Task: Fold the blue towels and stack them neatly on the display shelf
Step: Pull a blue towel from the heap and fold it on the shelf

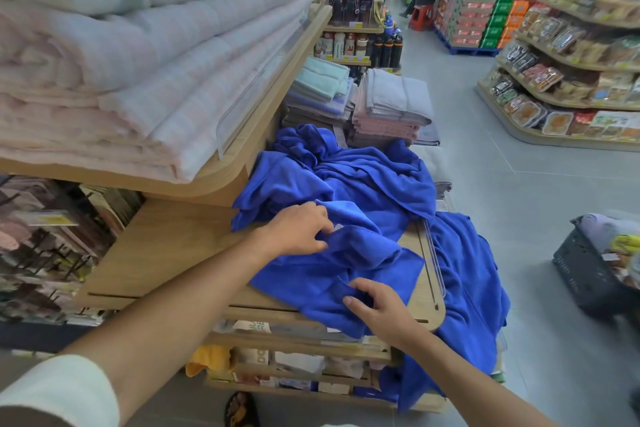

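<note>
A heap of crumpled blue towels [360, 184] lies on the wooden display shelf [166, 253], and one of them hangs over the shelf's right rail down toward the floor. My left hand [298, 232] pinches a fold of a blue towel near the middle of the shelf. My right hand [377, 308] grips the near edge of the same blue cloth at the shelf's front. The left part of the shelf top is bare wood.
Folded pink and white bedding [138, 62] fills the upper shelf at left. Stacked grey and pink towels [391, 107] stand behind the blue heap. A dark basket [595, 274] with goods sits on the floor at right. A person sits far down the aisle.
</note>
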Demonstrator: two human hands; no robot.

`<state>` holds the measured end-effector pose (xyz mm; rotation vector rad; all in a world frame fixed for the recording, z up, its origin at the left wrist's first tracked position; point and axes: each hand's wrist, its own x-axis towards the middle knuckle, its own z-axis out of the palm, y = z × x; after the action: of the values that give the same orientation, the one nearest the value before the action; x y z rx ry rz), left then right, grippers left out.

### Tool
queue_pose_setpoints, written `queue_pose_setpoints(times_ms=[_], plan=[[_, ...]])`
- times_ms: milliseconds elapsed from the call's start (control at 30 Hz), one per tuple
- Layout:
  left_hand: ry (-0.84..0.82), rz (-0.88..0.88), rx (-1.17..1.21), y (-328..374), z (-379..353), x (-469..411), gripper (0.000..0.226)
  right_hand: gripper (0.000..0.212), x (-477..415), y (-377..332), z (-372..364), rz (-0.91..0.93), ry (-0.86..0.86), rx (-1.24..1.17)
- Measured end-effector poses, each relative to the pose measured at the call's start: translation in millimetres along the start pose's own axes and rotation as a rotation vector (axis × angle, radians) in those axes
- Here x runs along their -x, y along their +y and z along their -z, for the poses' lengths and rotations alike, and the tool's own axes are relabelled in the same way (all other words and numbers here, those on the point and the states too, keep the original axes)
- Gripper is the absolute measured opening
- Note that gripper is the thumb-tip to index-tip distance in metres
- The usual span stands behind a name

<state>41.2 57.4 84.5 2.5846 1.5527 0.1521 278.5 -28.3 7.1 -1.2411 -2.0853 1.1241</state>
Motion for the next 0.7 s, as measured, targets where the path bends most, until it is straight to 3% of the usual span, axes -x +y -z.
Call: queue_pose_setpoints(times_ms=[100,200,267,333,467,700], plan=[[0.132,0.149,0.397,2.1,4.7,0.1,0.006,0.017,-1.1,-1.8,2.4,0.001,-0.026,-0.046],[0.230,0.251,0.963,10.3,20.6,-1.4,0.018,0.014,-4.5,-18.0,14.2,0.042,-0.090,-0.100],[0.243,0.275,1.173,18.0,37.0,1.7,0.019,0.014,-6.8,-40.9,27.4,0.126,-0.136,-0.107],[0.247,0.287,1.284,26.7,52.1,3.8,0.015,0.013,-10.2,-71.5,42.7,0.220,-0.160,-0.202],[0.275,0.225,1.359,49.4,78.3,12.0,0.034,0.017,-21.2,-129.7,76.6,0.344,-0.069,-0.430],[0.345,0.131,1.338,76.4,123.9,29.6,0.025,0.024,-44.0,-172.9,105.3,0.372,0.344,-0.293]])
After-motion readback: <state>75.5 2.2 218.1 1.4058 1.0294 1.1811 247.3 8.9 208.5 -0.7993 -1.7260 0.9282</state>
